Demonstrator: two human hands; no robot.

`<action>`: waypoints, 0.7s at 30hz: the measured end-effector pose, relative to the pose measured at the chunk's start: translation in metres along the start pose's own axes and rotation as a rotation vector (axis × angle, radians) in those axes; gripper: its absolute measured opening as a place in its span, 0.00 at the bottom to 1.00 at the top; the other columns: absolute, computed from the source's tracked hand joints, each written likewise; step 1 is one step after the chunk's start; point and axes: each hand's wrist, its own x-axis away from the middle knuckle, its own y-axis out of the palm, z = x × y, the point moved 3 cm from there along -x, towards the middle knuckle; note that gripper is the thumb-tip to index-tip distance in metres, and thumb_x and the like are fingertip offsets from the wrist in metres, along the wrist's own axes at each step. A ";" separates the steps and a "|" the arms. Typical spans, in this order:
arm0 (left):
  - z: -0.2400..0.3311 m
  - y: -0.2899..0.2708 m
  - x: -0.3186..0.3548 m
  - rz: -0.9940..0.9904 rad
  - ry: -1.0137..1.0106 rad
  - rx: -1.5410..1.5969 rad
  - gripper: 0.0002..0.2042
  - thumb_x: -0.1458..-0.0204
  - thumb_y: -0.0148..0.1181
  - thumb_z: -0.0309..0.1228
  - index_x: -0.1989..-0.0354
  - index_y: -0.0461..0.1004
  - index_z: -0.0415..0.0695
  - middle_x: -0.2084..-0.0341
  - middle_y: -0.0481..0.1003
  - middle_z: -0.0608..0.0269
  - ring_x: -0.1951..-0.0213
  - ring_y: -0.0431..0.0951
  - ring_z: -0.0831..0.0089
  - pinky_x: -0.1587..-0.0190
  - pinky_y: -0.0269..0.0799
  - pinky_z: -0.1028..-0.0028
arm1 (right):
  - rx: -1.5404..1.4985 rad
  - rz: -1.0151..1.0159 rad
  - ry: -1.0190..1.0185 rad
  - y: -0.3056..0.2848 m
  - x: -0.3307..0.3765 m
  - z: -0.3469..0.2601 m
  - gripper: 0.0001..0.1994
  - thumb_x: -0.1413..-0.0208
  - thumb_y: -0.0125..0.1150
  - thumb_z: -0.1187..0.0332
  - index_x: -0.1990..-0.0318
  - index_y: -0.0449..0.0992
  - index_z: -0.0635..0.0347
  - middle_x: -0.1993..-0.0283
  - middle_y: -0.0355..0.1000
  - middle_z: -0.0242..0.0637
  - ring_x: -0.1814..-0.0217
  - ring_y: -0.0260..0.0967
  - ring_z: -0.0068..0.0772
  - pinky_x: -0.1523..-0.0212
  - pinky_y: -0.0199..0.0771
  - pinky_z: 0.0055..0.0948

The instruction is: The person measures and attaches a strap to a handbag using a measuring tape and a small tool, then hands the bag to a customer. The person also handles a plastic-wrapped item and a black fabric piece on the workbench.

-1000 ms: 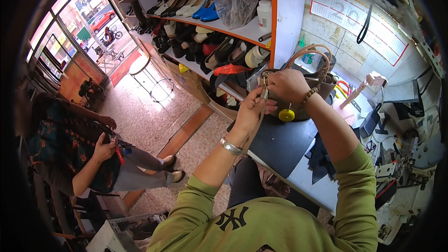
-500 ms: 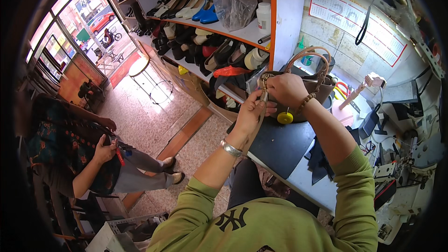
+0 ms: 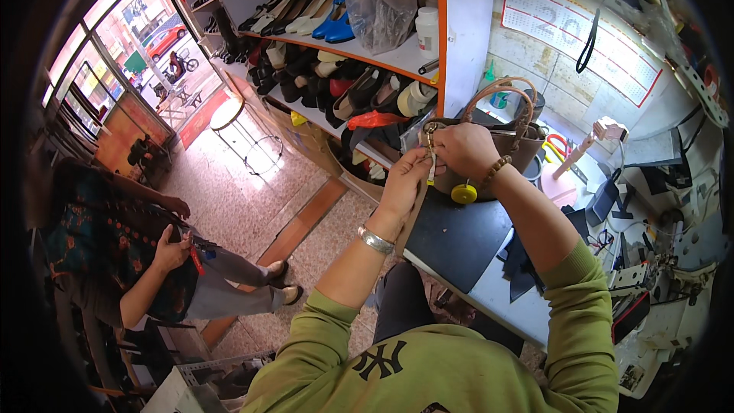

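A shop full of shoes

Rows of shoes (image 3: 306, 46) sit on the shelves (image 3: 397, 57), with a clear plastic bag (image 3: 380, 8) and a white bottle (image 3: 427, 30). A round stool (image 3: 233, 118) stands near the door. A seated person (image 3: 130, 252) is at the left.

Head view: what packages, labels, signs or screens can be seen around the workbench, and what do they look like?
Wall calendar: on the wall upper right, a wide white sheet with red border.
White bottle: upright on the orange-edged shelf, cylindrical.
Clear plastic bag: on the same shelf, left of the bottle, crumpled.
Yellow round tag: hangs by the brown handbag.
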 end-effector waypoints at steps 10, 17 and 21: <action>-0.004 -0.001 -0.001 -0.063 0.121 0.020 0.14 0.49 0.51 0.17 0.52 0.69 0.37 0.60 0.74 0.65 0.58 0.74 0.76 0.56 0.68 0.78 | -0.160 0.069 0.081 0.001 0.003 0.002 0.10 0.53 0.51 0.62 0.77 0.75 0.54 0.78 0.72 0.41 0.71 0.72 0.48 0.69 0.70 0.44; -0.008 0.000 -0.002 0.037 0.094 -0.010 0.08 0.43 0.55 0.29 0.58 0.71 0.40 0.66 0.75 0.68 0.64 0.73 0.80 0.60 0.67 0.80 | -0.355 0.001 0.257 0.011 0.002 0.010 0.09 0.55 0.52 0.64 0.76 0.78 0.55 0.75 0.74 0.43 0.70 0.72 0.49 0.68 0.72 0.42; -0.006 0.004 -0.002 0.096 0.036 0.016 0.07 0.41 0.52 0.32 0.62 0.72 0.42 0.69 0.75 0.68 0.67 0.73 0.81 0.62 0.67 0.80 | -0.600 0.031 0.335 0.019 0.008 0.011 0.08 0.55 0.55 0.65 0.74 0.78 0.58 0.77 0.74 0.42 0.73 0.73 0.44 0.67 0.73 0.37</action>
